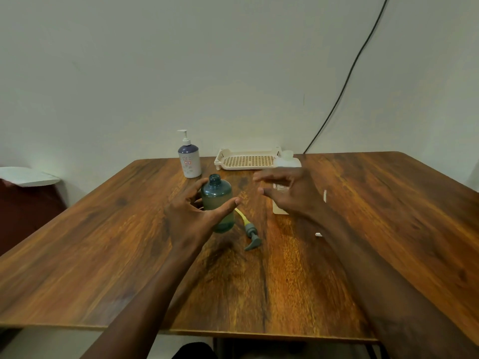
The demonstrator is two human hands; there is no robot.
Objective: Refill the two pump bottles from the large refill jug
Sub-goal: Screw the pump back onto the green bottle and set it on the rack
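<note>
The left hand point(189, 218) is spread round the uncapped bottle point(216, 195), contact seemingly light; the pump point(251, 233) is laid beside. The right hand point(293, 198), fingers splayed and empty, is held before the jug point(287, 163), best gripped firmly while the bottle is steadied.

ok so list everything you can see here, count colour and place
wooden table: one, brown, fills the foreground
translucent teal plastic bottle: one, teal, upright mid-table, pump off
grey pump head with yellow tube: one, lying right of that bottle
white pump bottle with dark blue shoulder: one, upright at the back
cream perforated plastic tray: one, back edge by the wall
white plastic refill jug: one, by the tray's right end, half hidden
black cable: one, on the wall, upper right
small white bits: two, on the table right of the jug
left hand: one, fingers spread about the teal bottle, contact unclear
right hand: one, open, before the jug
</note>
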